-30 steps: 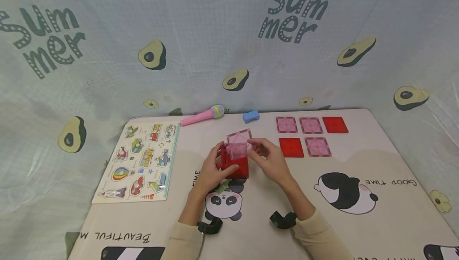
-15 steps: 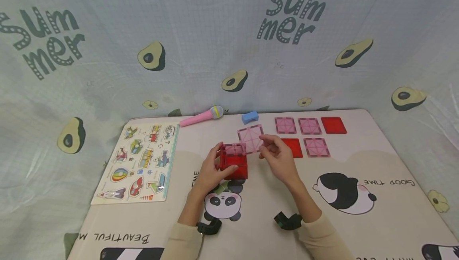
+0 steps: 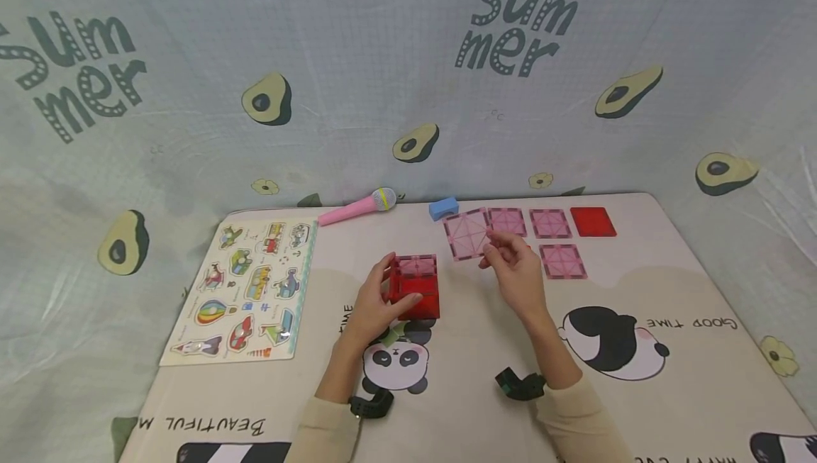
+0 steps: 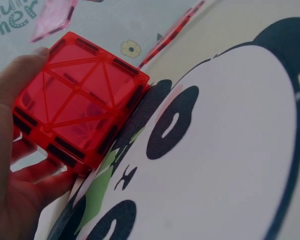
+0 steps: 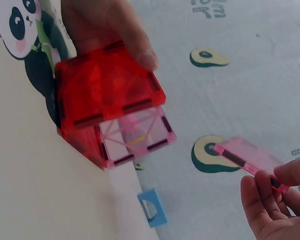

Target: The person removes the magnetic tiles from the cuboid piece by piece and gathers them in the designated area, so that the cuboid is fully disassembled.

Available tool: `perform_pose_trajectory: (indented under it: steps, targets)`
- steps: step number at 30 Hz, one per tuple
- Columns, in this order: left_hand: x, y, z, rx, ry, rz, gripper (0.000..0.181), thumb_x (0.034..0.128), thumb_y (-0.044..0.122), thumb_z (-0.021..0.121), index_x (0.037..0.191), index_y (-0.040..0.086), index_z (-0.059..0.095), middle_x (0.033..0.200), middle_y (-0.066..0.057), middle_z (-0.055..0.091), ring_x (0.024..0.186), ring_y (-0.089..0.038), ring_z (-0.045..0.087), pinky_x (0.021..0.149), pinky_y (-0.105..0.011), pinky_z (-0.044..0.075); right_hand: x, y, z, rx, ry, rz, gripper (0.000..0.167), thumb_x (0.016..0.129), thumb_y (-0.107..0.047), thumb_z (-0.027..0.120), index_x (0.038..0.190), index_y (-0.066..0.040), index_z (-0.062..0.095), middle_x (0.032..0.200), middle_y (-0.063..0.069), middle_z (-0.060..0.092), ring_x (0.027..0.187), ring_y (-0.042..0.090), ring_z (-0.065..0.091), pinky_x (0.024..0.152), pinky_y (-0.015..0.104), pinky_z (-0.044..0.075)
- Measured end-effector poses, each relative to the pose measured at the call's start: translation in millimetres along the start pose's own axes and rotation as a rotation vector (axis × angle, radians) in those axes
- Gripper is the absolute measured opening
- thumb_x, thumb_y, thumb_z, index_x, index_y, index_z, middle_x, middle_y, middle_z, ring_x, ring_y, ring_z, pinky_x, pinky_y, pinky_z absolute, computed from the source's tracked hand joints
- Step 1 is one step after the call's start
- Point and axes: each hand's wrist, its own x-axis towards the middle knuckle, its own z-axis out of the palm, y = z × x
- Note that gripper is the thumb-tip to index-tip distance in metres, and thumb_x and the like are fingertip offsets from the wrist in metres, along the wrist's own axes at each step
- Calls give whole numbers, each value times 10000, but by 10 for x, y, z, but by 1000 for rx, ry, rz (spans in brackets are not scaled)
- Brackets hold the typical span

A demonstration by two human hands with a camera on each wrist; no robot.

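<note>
A small box of see-through magnetic tiles stands on the mat, its red tiles point(image 3: 421, 301) facing me and a pink tile point(image 3: 416, 265) at its far end. My left hand point(image 3: 375, 305) grips this box from the left, thumb along the near red side; the left wrist view shows that red square face point(image 4: 76, 87) close up. Away to the right, my right hand point(image 3: 518, 275) pinches a loose pink square tile point(image 3: 467, 235) by its lower right corner. That tile is held apart from the box, tilted, as the right wrist view shows point(image 5: 250, 155).
Pink tiles point(image 3: 550, 224) and a red tile point(image 3: 593, 222) lie in rows at the back right; one red tile there is mostly behind my right hand. A blue arch block point(image 3: 443, 208), a pink toy microphone point(image 3: 357, 209) and a picture puzzle board point(image 3: 245, 289) lie further left.
My right hand has moved right and away from the box, carrying a pink tile with it. The left hand has stayed on the box, where another pink tile sits at the far end.
</note>
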Motion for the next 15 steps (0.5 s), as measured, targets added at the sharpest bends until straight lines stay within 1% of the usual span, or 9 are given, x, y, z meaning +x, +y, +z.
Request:
perform_pose_trajectory:
  steps: [3, 6, 9, 11, 15]
  targets:
    - [6, -5, 3, -5, -1, 3, 925, 828, 436, 782, 1574, 239, 272, 1582, -32, 389, 1435, -353, 428, 1020, -546, 521, 22, 10, -70, -2, 29, 31, 295, 1003, -161, 608, 1251, -2, 613, 935, 102, 678, 746, 6, 659, 672, 106, 528]
    - [-1, 0, 1, -14, -1, 6, 927, 825, 430, 784, 1573, 228, 275, 1574, -43, 397, 1427, -366, 438, 1012, -543, 528, 44, 16, -143, 9, 59, 68, 313, 1008, -182, 601, 1263, 0, 602, 964, 24, 657, 782, 14, 672, 752, 101, 554]
    - [-6, 0, 1, -13, 0, 6, 925, 824, 434, 784, 1571, 232, 277, 1568, -48, 404, 1424, -368, 440, 1004, -536, 536, 69, 26, -218, 22, 93, 86, 326, 1004, -186, 609, 1266, 7, 599, 966, -33, 639, 807, 67, 695, 789, 109, 562]
    - [-5, -7, 1, -11, -1, 9, 925, 825, 430, 783, 1572, 233, 274, 1566, -48, 404, 1422, -364, 442, 1000, -532, 540, 81, 33, -267, 19, 117, 95, 330, 1002, -200, 614, 1264, -1, 603, 953, -67, 639, 808, 70, 695, 791, 112, 562]
    - [0, -18, -1, -21, -5, 17, 920, 831, 409, 782, 1575, 224, 272, 1566, -50, 403, 1415, -367, 450, 996, -533, 542, 101, 50, -366, 27, 154, 104, 341, 1002, -224, 613, 1265, -8, 599, 940, -92, 645, 788, 19, 677, 801, 98, 552]
